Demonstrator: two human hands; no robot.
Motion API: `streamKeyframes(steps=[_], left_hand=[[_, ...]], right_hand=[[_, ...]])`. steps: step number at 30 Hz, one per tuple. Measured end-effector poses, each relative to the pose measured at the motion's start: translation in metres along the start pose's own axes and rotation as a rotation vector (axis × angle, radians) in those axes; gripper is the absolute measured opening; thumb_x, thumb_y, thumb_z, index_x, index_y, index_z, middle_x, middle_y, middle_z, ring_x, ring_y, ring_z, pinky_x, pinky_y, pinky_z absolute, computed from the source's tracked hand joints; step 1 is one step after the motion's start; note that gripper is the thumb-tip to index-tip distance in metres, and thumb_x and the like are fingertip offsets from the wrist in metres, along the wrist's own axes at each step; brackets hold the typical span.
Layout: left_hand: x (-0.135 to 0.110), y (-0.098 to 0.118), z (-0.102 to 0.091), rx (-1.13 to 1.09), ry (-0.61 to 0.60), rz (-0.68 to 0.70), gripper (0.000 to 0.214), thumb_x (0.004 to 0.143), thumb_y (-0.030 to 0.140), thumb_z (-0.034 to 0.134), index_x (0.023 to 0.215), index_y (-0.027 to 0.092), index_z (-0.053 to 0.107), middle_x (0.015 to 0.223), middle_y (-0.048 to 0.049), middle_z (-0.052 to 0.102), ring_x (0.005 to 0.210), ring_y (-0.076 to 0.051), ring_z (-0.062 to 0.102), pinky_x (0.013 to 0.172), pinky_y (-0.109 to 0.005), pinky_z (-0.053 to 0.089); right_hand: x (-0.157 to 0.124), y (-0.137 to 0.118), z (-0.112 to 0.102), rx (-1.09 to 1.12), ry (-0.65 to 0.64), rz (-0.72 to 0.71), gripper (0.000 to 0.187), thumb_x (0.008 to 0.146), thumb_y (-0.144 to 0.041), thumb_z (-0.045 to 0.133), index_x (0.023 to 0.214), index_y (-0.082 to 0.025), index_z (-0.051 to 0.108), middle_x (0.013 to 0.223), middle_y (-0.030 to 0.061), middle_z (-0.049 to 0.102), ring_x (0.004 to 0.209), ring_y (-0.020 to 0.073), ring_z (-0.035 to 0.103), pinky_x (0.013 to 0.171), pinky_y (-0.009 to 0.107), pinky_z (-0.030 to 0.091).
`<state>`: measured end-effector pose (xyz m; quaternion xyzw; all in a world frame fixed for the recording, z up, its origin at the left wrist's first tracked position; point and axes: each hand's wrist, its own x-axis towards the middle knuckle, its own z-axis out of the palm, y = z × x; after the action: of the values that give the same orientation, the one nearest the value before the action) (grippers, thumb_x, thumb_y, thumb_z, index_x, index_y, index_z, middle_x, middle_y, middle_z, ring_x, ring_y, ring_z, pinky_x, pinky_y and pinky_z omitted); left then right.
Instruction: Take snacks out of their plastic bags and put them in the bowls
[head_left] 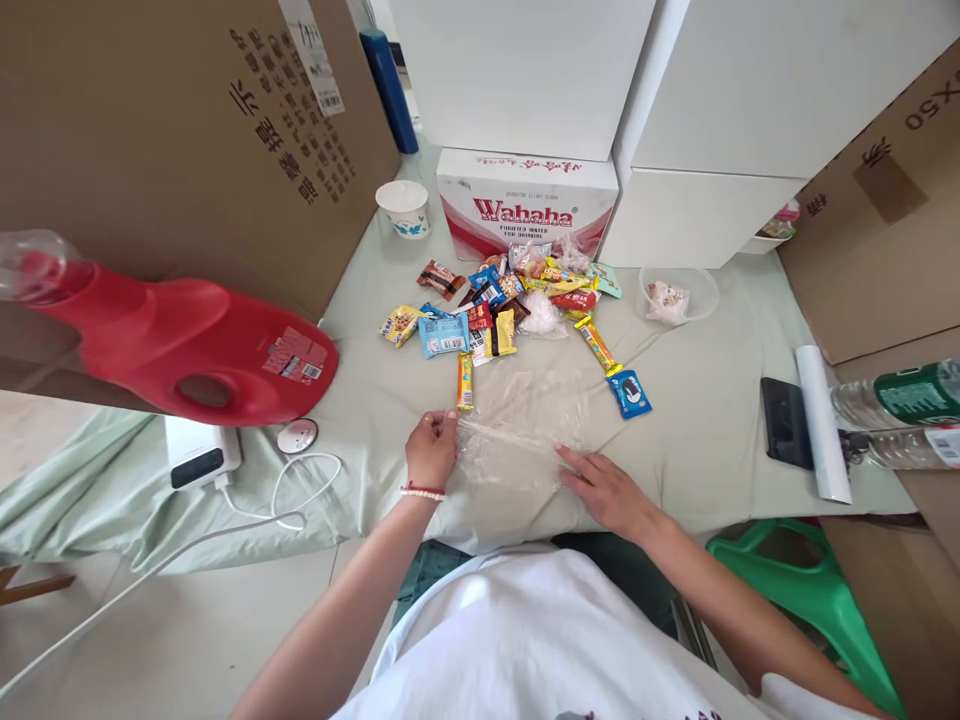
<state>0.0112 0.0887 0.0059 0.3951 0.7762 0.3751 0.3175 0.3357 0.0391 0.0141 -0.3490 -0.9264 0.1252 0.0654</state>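
A clear plastic bag (517, 430) lies flat on the pale green cloth (705, 420) right in front of me. My left hand (430, 450), with a bead bracelet on the wrist, pinches the bag's left edge, fingers closed. My right hand (604, 486) rests flat on the bag's right edge, fingers stretched out. Beyond the bag lies a pile of wrapped snacks (502, 300). An orange bar (466, 381) lies just past my left hand. A yellow bar (597, 345) and a blue cookie packet (629, 392) lie to the right.
A red detergent jug (187, 345) lies at left, above a white power bank (201, 455) with a cable. A paper cup (404, 208), a Wahaha carton (525, 205) and a clear bowl (679, 295) stand behind. At right are a white roll (822, 420), bottles (900, 400) and a green stool (810, 600).
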Motion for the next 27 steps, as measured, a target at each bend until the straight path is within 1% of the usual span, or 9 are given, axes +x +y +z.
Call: streamKeyframes(steps=[2, 5, 7, 10, 12, 14, 18, 22, 27], left_hand=[[-0.01, -0.003, -0.012, 0.159, 0.137, 0.13, 0.043, 0.08, 0.053, 0.068, 0.106, 0.02, 0.061, 0.083, -0.0061, 0.066, 0.076, -0.025, 0.065, 0.07, -0.038, 0.052], [-0.025, -0.001, -0.025, 0.468, 0.36, 0.537, 0.038, 0.083, 0.035, 0.069, 0.116, 0.017, 0.065, 0.11, -0.017, 0.067, 0.109, -0.034, 0.063, 0.095, -0.051, 0.046], [-0.03, 0.006, -0.026, 0.574, 0.242, 0.838, 0.024, 0.089, 0.019, 0.06, 0.111, 0.022, 0.069, 0.108, -0.0134, 0.069, 0.114, -0.031, 0.062, 0.101, -0.05, 0.042], [-0.025, 0.023, -0.016, 0.637, -0.14, 1.108, 0.031, 0.094, 0.009, 0.048, 0.109, 0.025, 0.071, 0.107, -0.0084, 0.072, 0.113, -0.024, 0.063, 0.097, -0.041, 0.046], [-0.019, 0.033, -0.004, 0.698, -0.267, 1.088, 0.03, 0.097, 0.013, 0.046, 0.11, 0.024, 0.071, 0.114, -0.0095, 0.072, 0.109, -0.024, 0.065, 0.09, -0.039, 0.049], [-0.013, 0.038, 0.007, 0.756, -0.329, 1.009, 0.025, 0.1, 0.021, 0.047, 0.105, 0.022, 0.072, 0.119, -0.0111, 0.071, 0.104, -0.025, 0.066, 0.086, -0.039, 0.051], [-0.012, 0.03, 0.016, 0.729, -0.423, 0.835, 0.025, 0.103, 0.031, 0.047, 0.107, 0.023, 0.07, 0.115, -0.0087, 0.073, 0.098, -0.023, 0.069, 0.079, -0.035, 0.052], [-0.018, 0.029, 0.017, 0.571, -0.195, 0.646, 0.026, 0.103, 0.032, 0.042, 0.103, 0.023, 0.067, 0.097, -0.0058, 0.075, 0.091, -0.022, 0.07, 0.074, -0.032, 0.05], [-0.001, 0.075, 0.028, 0.1, 0.118, 0.515, 0.011, 0.096, 0.029, 0.048, 0.097, 0.023, 0.057, 0.09, -0.0042, 0.068, 0.086, -0.02, 0.066, 0.081, -0.033, 0.051]], right_hand=[[-0.009, 0.0, -0.023, 0.044, 0.019, -0.04, 0.042, 0.102, -0.02, 0.05, 0.142, -0.023, 0.062, 0.165, 0.0112, 0.041, 0.125, 0.027, 0.06, 0.101, 0.046, 0.052], [-0.018, 0.004, -0.062, 0.159, 0.133, -0.042, 0.053, 0.1, -0.045, 0.058, 0.148, -0.022, 0.056, 0.164, 0.0156, 0.042, 0.136, 0.031, 0.055, 0.108, 0.05, 0.049], [-0.012, 0.01, -0.079, 0.219, 0.326, 0.088, 0.043, 0.103, -0.044, 0.052, 0.137, -0.02, 0.064, 0.149, 0.0164, 0.059, 0.126, 0.0267, 0.063, 0.104, 0.043, 0.053], [0.021, 0.019, -0.075, 0.198, 0.592, 0.41, 0.03, 0.106, -0.034, 0.046, 0.107, -0.02, 0.073, 0.101, 0.009, 0.077, 0.092, 0.0195, 0.072, 0.087, 0.033, 0.058], [0.051, 0.025, -0.056, 0.175, 0.61, 0.517, 0.03, 0.105, -0.034, 0.047, 0.106, -0.02, 0.074, 0.099, 0.0089, 0.076, 0.092, 0.0209, 0.071, 0.087, 0.034, 0.058], [0.076, 0.032, -0.032, 0.161, 0.512, 0.544, 0.03, 0.102, -0.033, 0.052, 0.119, -0.019, 0.073, 0.128, 0.0143, 0.07, 0.114, 0.0267, 0.067, 0.1, 0.043, 0.056], [0.085, 0.044, 0.002, 0.137, 0.318, 0.605, 0.035, 0.096, -0.025, 0.059, 0.127, -0.014, 0.071, 0.161, 0.0198, 0.042, 0.136, 0.0336, 0.054, 0.116, 0.054, 0.045], [0.066, 0.048, 0.01, 0.165, 0.299, 0.552, 0.039, 0.099, -0.024, 0.055, 0.135, -0.015, 0.066, 0.168, 0.0183, 0.031, 0.128, 0.0285, 0.061, 0.111, 0.047, 0.051], [0.064, 0.036, 0.001, 0.047, 0.149, 0.56, 0.063, 0.096, -0.007, 0.043, 0.157, -0.022, 0.047, 0.173, 0.0178, 0.019, 0.116, 0.0283, 0.069, 0.09, 0.044, 0.062]])
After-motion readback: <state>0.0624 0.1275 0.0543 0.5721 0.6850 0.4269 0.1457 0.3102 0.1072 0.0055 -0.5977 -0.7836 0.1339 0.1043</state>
